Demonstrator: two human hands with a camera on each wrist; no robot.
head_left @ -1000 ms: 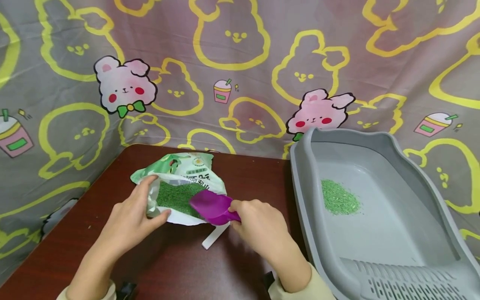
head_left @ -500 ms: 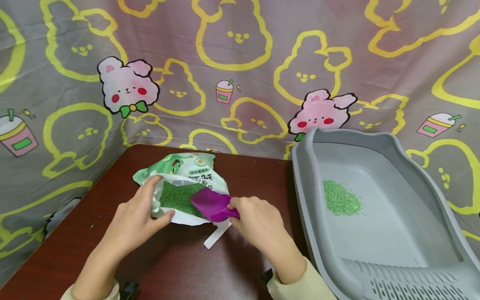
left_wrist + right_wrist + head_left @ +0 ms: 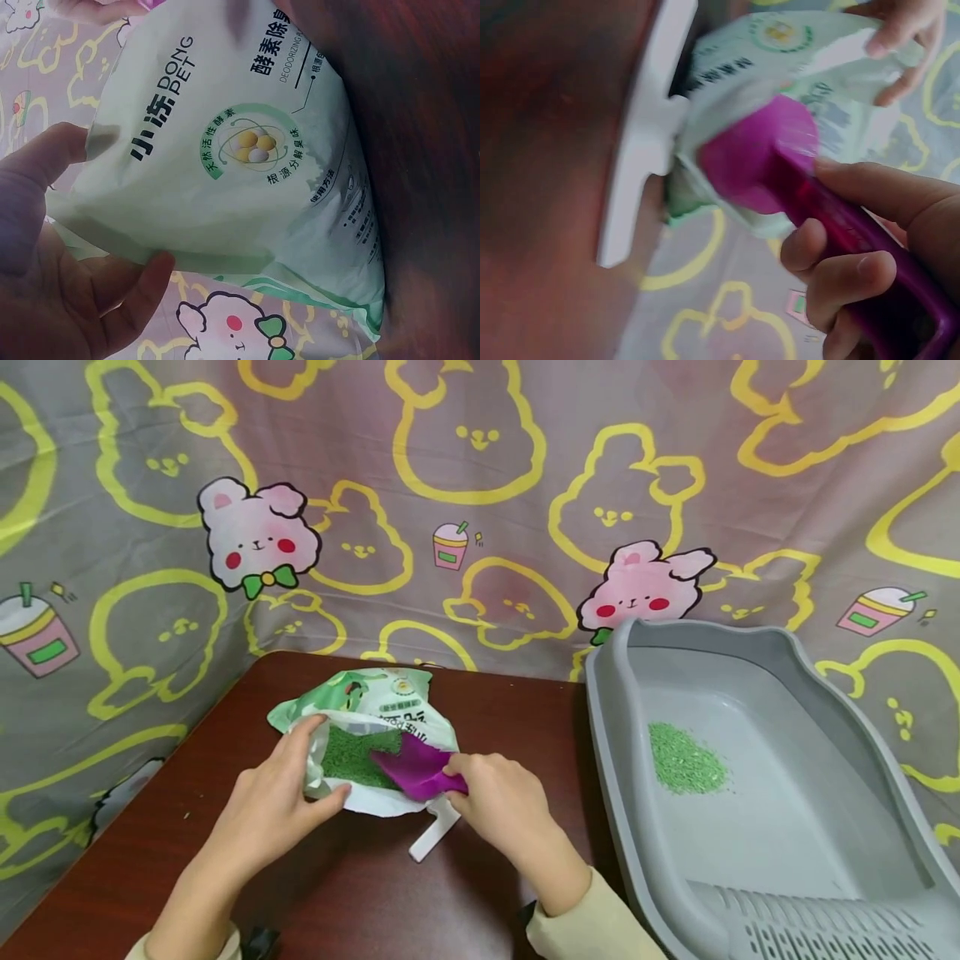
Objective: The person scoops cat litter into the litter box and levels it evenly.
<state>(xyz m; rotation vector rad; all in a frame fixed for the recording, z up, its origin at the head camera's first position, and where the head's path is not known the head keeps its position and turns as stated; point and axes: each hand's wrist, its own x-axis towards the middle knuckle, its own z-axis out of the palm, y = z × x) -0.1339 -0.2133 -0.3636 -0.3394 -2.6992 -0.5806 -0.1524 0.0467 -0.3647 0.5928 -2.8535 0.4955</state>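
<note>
Left of frame centre, the left hand [image 3: 270, 802] is gripping the mouth of a green-and-white plastic bag [image 3: 381, 693]. The right hand [image 3: 501, 797] is clamping a purple plastic scoop [image 3: 418, 770], now advancing leftward into the bag's green granules [image 3: 347, 760], apparently loading.

The bag [image 3: 384, 693] lies on the table [image 3: 360, 893], left of the tray [image 3: 757, 827].

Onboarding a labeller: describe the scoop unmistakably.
On the brown table, left of the grey tray, is an open bag of green pellets. At its mouth, the right hand grips the scoop, solid purple unlike the white-and-green bag.
</note>
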